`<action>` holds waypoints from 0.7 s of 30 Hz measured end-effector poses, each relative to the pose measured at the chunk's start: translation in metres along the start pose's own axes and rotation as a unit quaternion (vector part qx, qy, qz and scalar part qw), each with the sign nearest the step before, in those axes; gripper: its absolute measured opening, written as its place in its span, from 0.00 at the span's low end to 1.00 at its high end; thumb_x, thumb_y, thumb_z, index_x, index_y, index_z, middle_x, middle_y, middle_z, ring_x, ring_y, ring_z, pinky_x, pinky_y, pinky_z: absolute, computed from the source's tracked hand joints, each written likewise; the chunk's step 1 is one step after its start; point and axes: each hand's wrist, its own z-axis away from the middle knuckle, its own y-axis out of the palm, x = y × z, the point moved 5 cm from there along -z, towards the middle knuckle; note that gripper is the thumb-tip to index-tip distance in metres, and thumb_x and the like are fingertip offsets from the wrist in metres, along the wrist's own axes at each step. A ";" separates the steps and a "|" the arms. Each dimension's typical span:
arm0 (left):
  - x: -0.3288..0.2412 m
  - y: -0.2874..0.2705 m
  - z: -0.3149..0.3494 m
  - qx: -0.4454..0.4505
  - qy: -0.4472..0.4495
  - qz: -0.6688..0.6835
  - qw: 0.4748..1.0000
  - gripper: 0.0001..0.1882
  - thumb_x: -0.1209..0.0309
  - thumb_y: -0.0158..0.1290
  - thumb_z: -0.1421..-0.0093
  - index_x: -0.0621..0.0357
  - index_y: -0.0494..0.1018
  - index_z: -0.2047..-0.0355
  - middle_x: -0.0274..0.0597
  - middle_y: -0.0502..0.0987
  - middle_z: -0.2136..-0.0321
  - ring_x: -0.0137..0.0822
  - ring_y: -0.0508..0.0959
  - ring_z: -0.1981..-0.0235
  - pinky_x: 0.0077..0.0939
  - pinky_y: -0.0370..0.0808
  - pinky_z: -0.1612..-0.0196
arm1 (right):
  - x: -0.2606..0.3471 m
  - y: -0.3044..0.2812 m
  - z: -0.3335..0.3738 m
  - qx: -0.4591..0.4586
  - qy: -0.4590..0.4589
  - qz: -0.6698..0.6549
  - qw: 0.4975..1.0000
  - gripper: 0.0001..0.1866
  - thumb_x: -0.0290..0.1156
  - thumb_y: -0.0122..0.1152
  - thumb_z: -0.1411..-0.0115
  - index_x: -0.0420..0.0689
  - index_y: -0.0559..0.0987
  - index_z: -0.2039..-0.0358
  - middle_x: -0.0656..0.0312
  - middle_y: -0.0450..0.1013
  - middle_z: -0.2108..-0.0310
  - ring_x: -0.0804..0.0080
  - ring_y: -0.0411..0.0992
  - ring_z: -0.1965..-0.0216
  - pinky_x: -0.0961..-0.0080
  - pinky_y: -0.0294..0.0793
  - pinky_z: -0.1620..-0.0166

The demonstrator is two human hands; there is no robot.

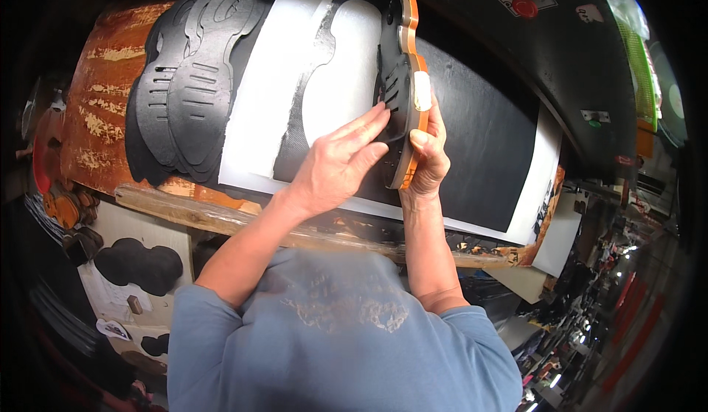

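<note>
My right hand (431, 158) holds a sole-shaped cutting die (408, 36) with an orange rim, stood up on its edge above the bench. A black sole-shaped piece (396, 80) with slots sits in the die's left face. My left hand (332, 165) reaches to that face, its fingertips and thumb on the lower part of the black piece; the tips are partly hidden. Under the die lies a black sheet (479, 132) with a sole-shaped cutout (343, 73) showing white below. To the left, several cut black sole-shaped pieces (199, 95) with slots are stacked.
A white board (254, 102) lies beneath the sheet. The bench has a worn wooden front edge (199, 209). A dark machine panel with a red button (524, 7) overhangs the right side. Lower left, another black shape (140, 266) rests on a pale surface.
</note>
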 end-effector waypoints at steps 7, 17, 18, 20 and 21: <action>0.024 -0.085 0.030 -0.266 -0.102 -0.084 0.955 0.13 0.68 0.52 0.22 0.67 0.79 0.59 0.29 0.74 0.72 0.22 0.69 0.69 0.23 0.71 0.65 | 0.001 0.003 -0.001 0.000 -0.022 0.031 0.999 0.53 0.45 0.71 0.54 0.34 0.65 0.29 0.46 0.75 0.44 0.62 0.79 0.46 0.71 0.82 0.41; 0.036 -0.151 0.086 -0.308 -0.161 0.041 0.937 0.19 0.75 0.48 0.23 0.72 0.73 0.37 0.41 0.81 0.49 0.26 0.78 0.50 0.24 0.73 0.43 | 0.001 0.000 -0.003 0.008 -0.008 0.015 1.000 0.54 0.45 0.71 0.53 0.31 0.64 0.29 0.39 0.72 0.40 0.52 0.76 0.40 0.64 0.76 0.33; 0.038 -0.150 0.086 -0.319 -0.175 0.067 0.929 0.20 0.76 0.47 0.24 0.73 0.71 0.35 0.44 0.80 0.46 0.28 0.77 0.47 0.25 0.73 0.40 | 0.002 -0.002 -0.002 0.010 -0.009 0.020 1.000 0.53 0.45 0.71 0.53 0.30 0.64 0.29 0.39 0.73 0.40 0.52 0.77 0.40 0.65 0.76 0.33; 0.040 -0.147 0.081 -0.297 -0.169 0.145 0.929 0.23 0.79 0.47 0.25 0.75 0.66 0.32 0.51 0.79 0.41 0.32 0.77 0.41 0.27 0.71 0.36 | 0.008 -0.006 0.002 0.017 -0.010 0.032 0.999 0.53 0.45 0.71 0.52 0.29 0.64 0.30 0.39 0.74 0.41 0.53 0.78 0.41 0.66 0.77 0.33; 0.038 -0.148 0.080 -0.300 -0.154 0.145 0.930 0.23 0.81 0.48 0.26 0.76 0.67 0.33 0.50 0.79 0.42 0.32 0.78 0.42 0.26 0.72 0.37 | 0.012 -0.009 0.006 0.021 -0.022 0.048 0.998 0.54 0.45 0.72 0.52 0.29 0.63 0.29 0.40 0.74 0.41 0.55 0.78 0.41 0.68 0.77 0.34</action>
